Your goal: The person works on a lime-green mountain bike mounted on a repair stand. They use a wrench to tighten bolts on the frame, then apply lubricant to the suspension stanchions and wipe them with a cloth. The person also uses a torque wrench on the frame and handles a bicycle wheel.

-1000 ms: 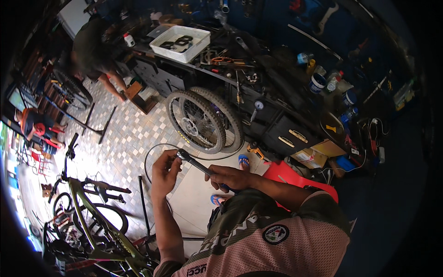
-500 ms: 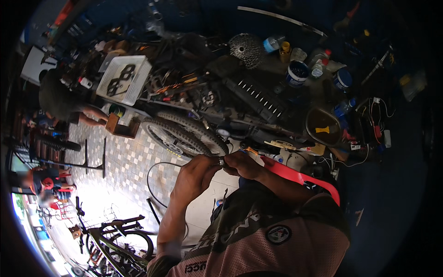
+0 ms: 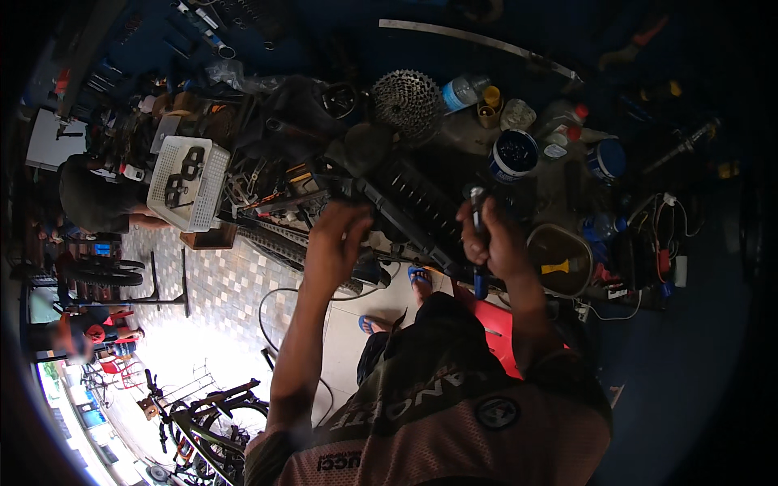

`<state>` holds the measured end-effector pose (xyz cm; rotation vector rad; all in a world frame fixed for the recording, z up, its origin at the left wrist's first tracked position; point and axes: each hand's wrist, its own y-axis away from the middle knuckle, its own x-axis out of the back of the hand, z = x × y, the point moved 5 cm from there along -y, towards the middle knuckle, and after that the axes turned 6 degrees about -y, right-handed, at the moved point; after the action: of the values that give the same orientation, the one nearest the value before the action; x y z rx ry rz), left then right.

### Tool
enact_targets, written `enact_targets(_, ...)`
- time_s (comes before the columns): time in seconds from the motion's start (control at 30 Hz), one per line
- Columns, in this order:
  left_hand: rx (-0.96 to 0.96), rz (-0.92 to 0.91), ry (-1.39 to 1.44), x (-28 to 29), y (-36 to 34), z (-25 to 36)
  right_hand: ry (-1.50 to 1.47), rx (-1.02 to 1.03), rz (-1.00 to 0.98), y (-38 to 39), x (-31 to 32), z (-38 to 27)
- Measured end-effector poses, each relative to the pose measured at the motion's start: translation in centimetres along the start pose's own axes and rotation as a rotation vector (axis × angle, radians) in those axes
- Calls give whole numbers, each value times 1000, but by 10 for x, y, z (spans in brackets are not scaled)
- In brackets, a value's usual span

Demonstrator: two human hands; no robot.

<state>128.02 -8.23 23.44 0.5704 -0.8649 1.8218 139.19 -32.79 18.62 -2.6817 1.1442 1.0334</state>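
Note:
My right hand [image 3: 494,239] is closed around an upright ratchet wrench [image 3: 480,212] with a metal head and blue handle, over the bench edge. My left hand [image 3: 339,239] is at the bench's front, its fingers curled; what they hold, if anything, is hidden. Between my hands lies a long black tool case [image 3: 409,206] with a row of slots. Loose tools and metal parts [image 3: 275,190] lie just left of it, and a grey-lined oval tub [image 3: 541,243] with a yellow object inside stands to the right of my right hand.
A white plastic basket [image 3: 209,182] sits on the left of the cluttered bench, near a cassette [image 3: 401,105] and several containers [image 3: 512,152]. Another person [image 3: 89,194] bends at the far left. A bike [image 3: 198,429] stands lower left; a red plastic object [image 3: 502,344] is beside my legs.
I have turned toward the bench. My hands, together on the wrench earlier, are now apart: the left moved up and left, the right carries the wrench up and right, now upright.

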Motion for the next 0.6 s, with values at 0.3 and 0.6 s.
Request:
enact_targets(0.3,-305,-619,-775,-112,-114,-77,80,136,74,21,30,-11)
enact_targets(0.6,-733,-752,-776,-165,-137,-141,-59,190,270,65,66,0)
